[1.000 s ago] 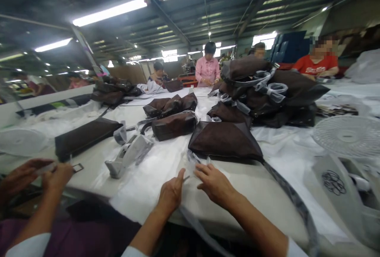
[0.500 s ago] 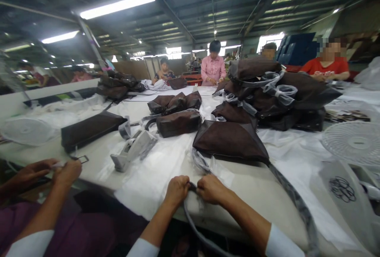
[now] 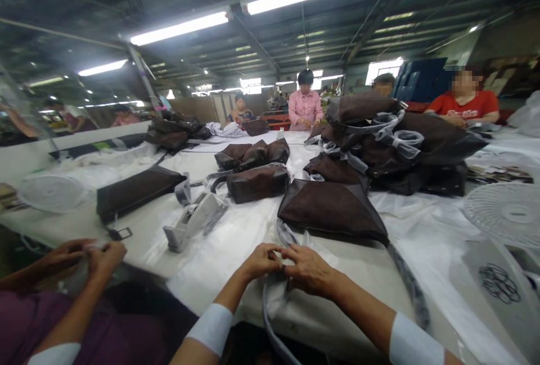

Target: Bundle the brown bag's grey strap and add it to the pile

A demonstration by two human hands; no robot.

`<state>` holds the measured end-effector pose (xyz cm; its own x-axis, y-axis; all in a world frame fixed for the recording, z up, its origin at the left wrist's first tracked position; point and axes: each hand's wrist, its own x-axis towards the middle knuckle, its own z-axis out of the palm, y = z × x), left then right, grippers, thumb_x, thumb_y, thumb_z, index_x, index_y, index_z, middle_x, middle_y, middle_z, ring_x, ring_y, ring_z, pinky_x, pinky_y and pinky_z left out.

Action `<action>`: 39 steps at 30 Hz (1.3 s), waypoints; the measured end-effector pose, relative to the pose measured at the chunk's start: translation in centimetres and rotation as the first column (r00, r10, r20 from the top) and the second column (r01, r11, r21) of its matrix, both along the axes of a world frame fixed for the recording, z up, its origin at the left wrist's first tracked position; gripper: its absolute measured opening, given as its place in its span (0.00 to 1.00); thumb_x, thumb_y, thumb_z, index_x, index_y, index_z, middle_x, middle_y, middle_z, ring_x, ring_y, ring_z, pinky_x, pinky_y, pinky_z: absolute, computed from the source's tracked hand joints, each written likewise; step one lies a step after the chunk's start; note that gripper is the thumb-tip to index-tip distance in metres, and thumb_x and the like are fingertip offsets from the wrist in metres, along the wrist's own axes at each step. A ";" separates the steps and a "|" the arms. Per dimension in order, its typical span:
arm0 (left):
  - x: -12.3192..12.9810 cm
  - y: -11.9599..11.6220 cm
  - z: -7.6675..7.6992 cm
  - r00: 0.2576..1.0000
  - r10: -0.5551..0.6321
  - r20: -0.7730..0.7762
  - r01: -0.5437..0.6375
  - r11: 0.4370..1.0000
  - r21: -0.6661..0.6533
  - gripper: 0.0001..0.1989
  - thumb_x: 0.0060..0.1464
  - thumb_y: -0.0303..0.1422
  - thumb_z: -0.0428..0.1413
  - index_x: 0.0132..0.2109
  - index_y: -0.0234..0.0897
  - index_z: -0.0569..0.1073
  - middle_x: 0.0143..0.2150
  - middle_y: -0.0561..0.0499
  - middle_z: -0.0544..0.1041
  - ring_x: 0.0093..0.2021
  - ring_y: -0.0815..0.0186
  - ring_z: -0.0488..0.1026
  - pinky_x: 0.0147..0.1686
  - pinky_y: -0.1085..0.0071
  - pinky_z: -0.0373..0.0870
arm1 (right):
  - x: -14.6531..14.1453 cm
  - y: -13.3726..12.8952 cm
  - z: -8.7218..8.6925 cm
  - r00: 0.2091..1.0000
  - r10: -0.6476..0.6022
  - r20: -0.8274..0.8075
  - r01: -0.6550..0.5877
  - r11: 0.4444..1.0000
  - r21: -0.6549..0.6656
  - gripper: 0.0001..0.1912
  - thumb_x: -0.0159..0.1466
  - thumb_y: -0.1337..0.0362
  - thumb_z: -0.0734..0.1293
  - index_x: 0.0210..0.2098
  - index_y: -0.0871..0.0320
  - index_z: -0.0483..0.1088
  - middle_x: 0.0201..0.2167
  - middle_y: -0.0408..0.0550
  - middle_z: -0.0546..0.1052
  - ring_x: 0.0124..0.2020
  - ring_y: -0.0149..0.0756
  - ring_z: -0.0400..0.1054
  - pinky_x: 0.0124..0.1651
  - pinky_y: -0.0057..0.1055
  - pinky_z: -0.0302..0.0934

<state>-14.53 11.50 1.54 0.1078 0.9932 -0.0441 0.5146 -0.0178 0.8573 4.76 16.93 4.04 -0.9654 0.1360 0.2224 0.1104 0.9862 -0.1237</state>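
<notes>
At the table's front edge my left hand (image 3: 262, 261) and my right hand (image 3: 311, 269) meet, fingertips touching around a dark strap (image 3: 270, 311) in clear plastic film. The strap hangs in a loop over the edge below them. Both hands are pinched closed on it; the exact grip between the fingers is hidden. Just behind them lies a dark brown bag (image 3: 333, 207). From its right corner a second length of plastic-wrapped strap (image 3: 407, 283) runs down across the table.
A grey tape dispenser (image 3: 196, 221) stands left of centre, near a dark bag (image 3: 139, 193). More bags (image 3: 257, 182) lie behind, with a tall pile (image 3: 400, 145) at right. A fan (image 3: 506, 213) is far right. A neighbour's hands (image 3: 90, 258) work at left.
My hands have come closer together, fingers now meeting at the strap. The view has tilted slightly, so the table's contents sit a little lower and farther right.
</notes>
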 end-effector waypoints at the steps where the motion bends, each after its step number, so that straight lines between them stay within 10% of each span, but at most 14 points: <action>1: -0.3 -0.5 -0.1 0.998 0.029 0.057 -0.028 0.999 -0.025 0.22 0.45 0.34 0.56 0.49 0.29 0.72 0.26 0.51 0.75 0.23 0.70 0.68 0.25 0.75 0.63 | -0.2 -0.1 -0.2 1.000 0.026 0.009 -0.026 0.999 0.026 0.10 0.62 0.56 0.64 0.36 0.56 0.73 0.45 0.50 0.69 0.44 0.42 0.61 0.43 0.37 0.57; 5: -0.4 -3.1 0.0 0.985 0.139 0.103 -0.144 0.989 0.041 0.21 0.49 0.40 0.56 0.47 0.31 0.74 0.38 0.44 0.79 0.36 0.63 0.74 0.36 0.70 0.68 | -1.2 -1.2 -1.3 0.981 -0.196 -0.004 0.196 0.979 -0.054 0.08 0.61 0.62 0.63 0.34 0.59 0.71 0.38 0.50 0.69 0.39 0.39 0.63 0.39 0.33 0.59; 10: 1.3 -4.5 -0.8 0.921 0.353 -0.162 -0.311 0.921 0.235 0.18 0.46 0.30 0.55 0.47 0.37 0.76 0.42 0.46 0.79 0.43 0.59 0.73 0.47 0.65 0.67 | -2.6 -3.2 -2.0 0.817 -0.577 0.006 0.550 0.776 -0.309 0.05 0.58 0.64 0.63 0.31 0.59 0.68 0.38 0.50 0.67 0.32 0.35 0.65 0.36 0.31 0.60; 17: 1.9 -3.5 -0.7 0.907 0.405 -0.114 -0.373 0.899 0.227 0.14 0.44 0.27 0.51 0.38 0.38 0.78 0.34 0.51 0.80 0.36 0.64 0.75 0.39 0.71 0.68 | -1.6 -1.5 -0.8 0.921 -0.369 0.129 0.334 0.571 -0.750 0.26 0.47 0.65 0.71 0.45 0.56 0.62 0.41 0.47 0.69 0.29 0.34 0.67 0.30 0.29 0.61; 22: 1.6 -3.8 -1.1 0.891 0.449 0.066 -0.453 0.890 0.050 0.12 0.42 0.27 0.53 0.36 0.33 0.76 0.29 0.50 0.78 0.31 0.64 0.74 0.33 0.71 0.67 | -2.2 -1.5 -0.6 0.942 -0.326 0.076 0.327 0.843 -0.427 0.26 0.47 0.56 0.73 0.44 0.55 0.67 0.39 0.48 0.71 0.38 0.44 0.68 0.39 0.36 0.60; 25: 1.6 -4.4 -1.5 0.878 0.454 0.152 -0.460 0.888 0.005 0.11 0.39 0.26 0.54 0.35 0.32 0.74 0.30 0.51 0.78 0.32 0.64 0.74 0.32 0.72 0.67 | -2.9 -2.6 -0.3 0.881 -0.460 0.113 0.472 0.831 -0.293 0.21 0.52 0.54 0.70 0.40 0.59 0.67 0.36 0.51 0.73 0.36 0.47 0.69 0.37 0.36 0.60; 31: 3.0 -4.5 -0.6 0.886 0.461 0.044 -0.463 0.879 0.115 0.16 0.33 0.21 0.51 0.35 0.34 0.71 0.26 0.53 0.77 0.27 0.67 0.71 0.26 0.74 0.62 | -1.8 -1.2 1.2 0.957 -0.212 0.199 0.272 0.897 -0.349 0.36 0.45 0.66 0.74 0.52 0.52 0.62 0.42 0.48 0.73 0.42 0.46 0.70 0.40 0.32 0.60; 36: 3.7 -4.3 -0.1 0.880 0.475 -0.021 -0.474 0.880 0.042 0.22 0.34 0.26 0.56 0.42 0.35 0.69 0.30 0.51 0.78 0.29 0.64 0.72 0.26 0.74 0.63 | -1.7 -1.1 -0.4 0.941 -0.259 0.219 0.301 0.934 -0.190 0.15 0.50 0.66 0.68 0.39 0.56 0.67 0.40 0.51 0.73 0.39 0.47 0.70 0.38 0.36 0.60; 39: 3.9 -4.7 0.5 0.830 0.510 -0.226 -0.497 0.860 0.115 0.14 0.41 0.32 0.55 0.38 0.37 0.75 0.34 0.49 0.78 0.35 0.62 0.73 0.35 0.70 0.66 | -1.5 -2.6 -1.1 0.861 -0.463 0.211 0.496 0.854 -0.153 0.12 0.59 0.61 0.62 0.40 0.60 0.65 0.36 0.55 0.74 0.39 0.50 0.71 0.37 0.38 0.60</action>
